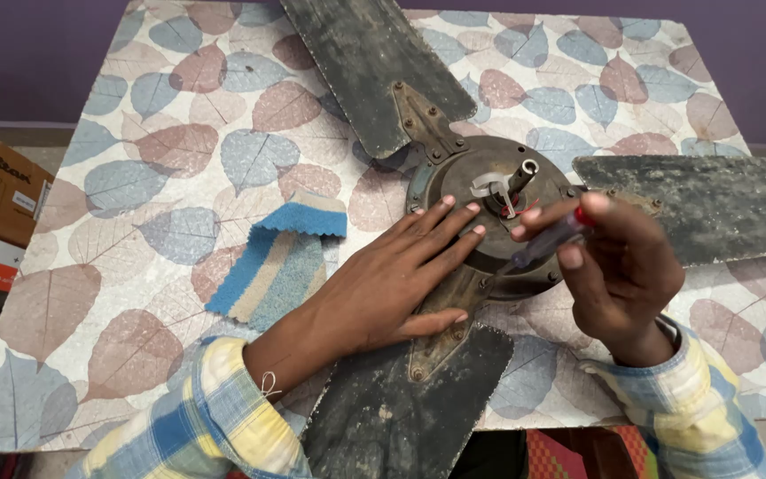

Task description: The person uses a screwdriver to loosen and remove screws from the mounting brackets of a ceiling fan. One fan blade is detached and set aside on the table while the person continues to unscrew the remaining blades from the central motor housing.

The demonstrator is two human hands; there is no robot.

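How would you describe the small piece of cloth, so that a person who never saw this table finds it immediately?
On the leaf-patterned table lies an old ceiling fan with dusty blades. Just left of the fan's motor hub, beside the left hand, lies the cloth swatch. It is the only soft thing there: blue with a beige stripe and a zigzag-cut edge.

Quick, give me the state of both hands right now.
Left hand: open, flat on the fan motor housing and blade bracket.
Right hand: closed on a screwdriver.

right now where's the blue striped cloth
The blue striped cloth lies on the leaf-patterned table, just left of the left hand and the fan motor.
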